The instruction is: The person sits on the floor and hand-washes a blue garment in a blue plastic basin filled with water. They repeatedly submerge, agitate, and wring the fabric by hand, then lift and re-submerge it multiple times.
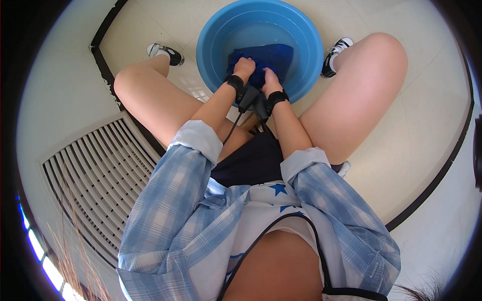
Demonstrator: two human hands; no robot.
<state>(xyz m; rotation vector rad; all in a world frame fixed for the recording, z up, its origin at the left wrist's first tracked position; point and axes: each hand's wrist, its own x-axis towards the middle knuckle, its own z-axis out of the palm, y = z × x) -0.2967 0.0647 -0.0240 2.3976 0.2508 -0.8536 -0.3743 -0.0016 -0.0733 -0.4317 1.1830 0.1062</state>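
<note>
A round blue plastic basin (315, 56) stands on the floor between my knees, with water in it. Dark blue cloth (276, 56) lies wet in the water. My left hand (244, 67), fingers curled, is closed on the cloth's near left part. Beside it, my right hand (270, 79) rests at the cloth's near edge with the thumb raised; its fingers are hidden under the hand, so its hold cannot be made out. The hands are a little apart. Each wrist bears a black strap with a dark device, and a cable runs from them.
Pale floor tiles (399, 131) surround the basin. A white slatted vent grille (101, 180) is set in the wall at left, above dark skirting. My feet in black-and-white sneakers (175, 56) stand on both sides of the basin. Part of a wooden piece (250, 122) shows below my wrists.
</note>
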